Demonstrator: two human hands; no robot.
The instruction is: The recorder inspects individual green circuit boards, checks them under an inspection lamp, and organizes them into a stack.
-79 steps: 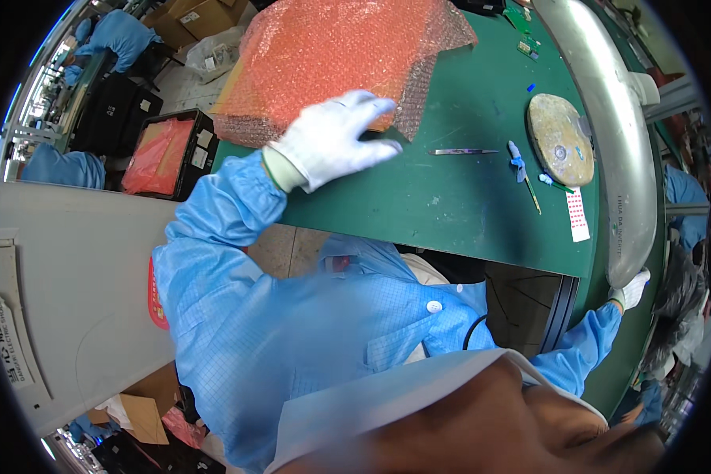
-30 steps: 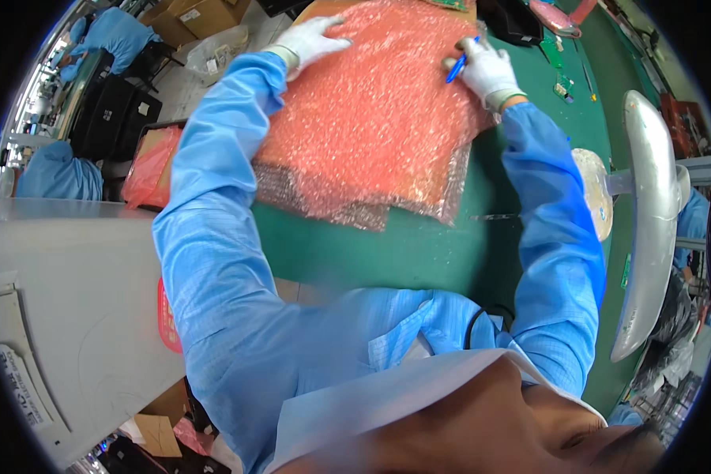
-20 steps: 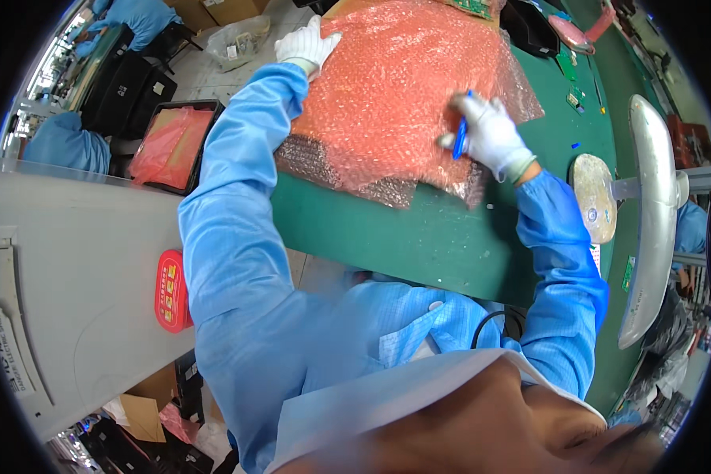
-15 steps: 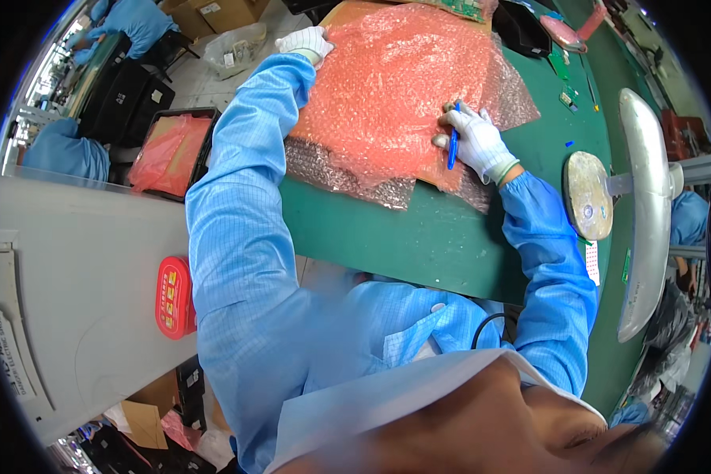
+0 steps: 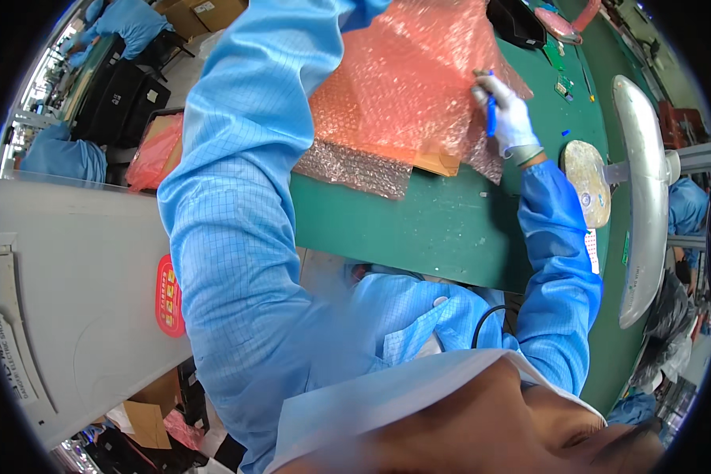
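Observation:
My right hand (image 5: 507,117), in a white glove, is closed around a blue pen (image 5: 491,114). Its thumb and fingertips are at the right edge of a pink bubble wrap sheet (image 5: 403,87); whether they also pinch the sheet cannot be told. Beneath the pink sheet lies clear bubble wrap (image 5: 355,170), along with a brown cardboard piece (image 5: 437,163) showing at the near edge. My left arm stretches far forward across the sheet's left side, and its hand is beyond the top edge of the picture.
The green table (image 5: 395,229) carries a stone-like base (image 5: 587,186) beside a long white lamp head (image 5: 636,201). Small circuit boards (image 5: 562,87) and a black tray (image 5: 517,24) lie farther back. To the left, a grey surface (image 5: 79,261) has a red oval label (image 5: 168,296).
My left hand has moved forward out of the picture. My right hand has shifted right and forward with the pen. The pink sheet's near right part has drawn back, baring more cardboard.

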